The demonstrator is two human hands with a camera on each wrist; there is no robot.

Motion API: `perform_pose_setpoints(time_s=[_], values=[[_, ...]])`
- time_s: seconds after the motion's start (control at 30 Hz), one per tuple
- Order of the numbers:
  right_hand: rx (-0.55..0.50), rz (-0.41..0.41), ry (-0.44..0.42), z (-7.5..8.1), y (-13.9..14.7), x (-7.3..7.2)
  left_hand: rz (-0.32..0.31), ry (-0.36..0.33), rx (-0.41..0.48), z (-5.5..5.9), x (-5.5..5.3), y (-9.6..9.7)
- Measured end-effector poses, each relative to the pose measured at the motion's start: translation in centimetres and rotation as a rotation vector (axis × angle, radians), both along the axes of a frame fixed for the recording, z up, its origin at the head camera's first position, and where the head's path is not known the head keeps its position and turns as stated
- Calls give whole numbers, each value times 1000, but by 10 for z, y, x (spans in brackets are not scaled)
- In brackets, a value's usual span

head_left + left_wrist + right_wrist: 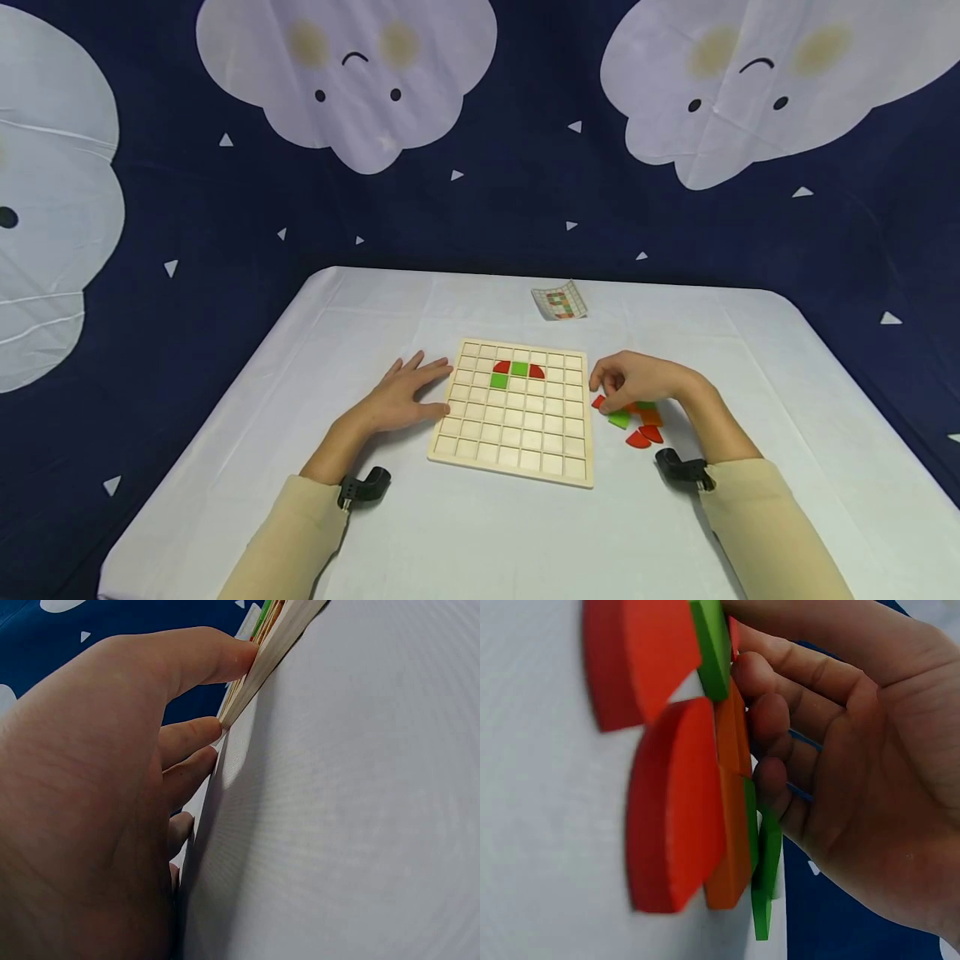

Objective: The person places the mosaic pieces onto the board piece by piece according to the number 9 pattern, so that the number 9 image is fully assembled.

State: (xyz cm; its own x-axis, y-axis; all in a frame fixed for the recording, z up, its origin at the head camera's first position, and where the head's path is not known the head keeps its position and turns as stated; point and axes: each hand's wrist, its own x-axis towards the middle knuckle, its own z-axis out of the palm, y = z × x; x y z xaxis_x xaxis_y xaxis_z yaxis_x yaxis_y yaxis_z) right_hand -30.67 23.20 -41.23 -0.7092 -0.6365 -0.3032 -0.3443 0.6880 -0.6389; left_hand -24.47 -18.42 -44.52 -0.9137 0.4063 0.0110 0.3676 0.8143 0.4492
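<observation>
A pale wooden grid board (517,417) lies on the table. Near its far side sit two red rounded pieces, one of them a red quarter-circle (536,372), and two green squares, one (499,381) nearer me. My left hand (401,398) rests with fingers spread, thumb and a fingertip touching the board's left edge. Right of the board, my right hand (637,379) reaches with bent fingers over a pile of loose pieces. Its thumb is at a small red piece (598,402); whether it is pinched cannot be told. Red rounded pieces (679,810), orange pieces (733,832) and green pieces (766,855) lie beside the fingers.
A small pattern card (561,302) with a coloured grid picture lies beyond the board. White cloth covers the table (450,533). Behind it hangs a dark blue cloth (510,225) printed with clouds and triangles. Both wrists wear black camera mounts, such as the left mount (365,486).
</observation>
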Motion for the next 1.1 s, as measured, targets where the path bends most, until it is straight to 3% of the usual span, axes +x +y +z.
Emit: perform_pose_setpoints(time_s=[1.1], values=[[-25, -40, 112, -4, 3, -4, 3, 0, 5, 0, 0, -1]])
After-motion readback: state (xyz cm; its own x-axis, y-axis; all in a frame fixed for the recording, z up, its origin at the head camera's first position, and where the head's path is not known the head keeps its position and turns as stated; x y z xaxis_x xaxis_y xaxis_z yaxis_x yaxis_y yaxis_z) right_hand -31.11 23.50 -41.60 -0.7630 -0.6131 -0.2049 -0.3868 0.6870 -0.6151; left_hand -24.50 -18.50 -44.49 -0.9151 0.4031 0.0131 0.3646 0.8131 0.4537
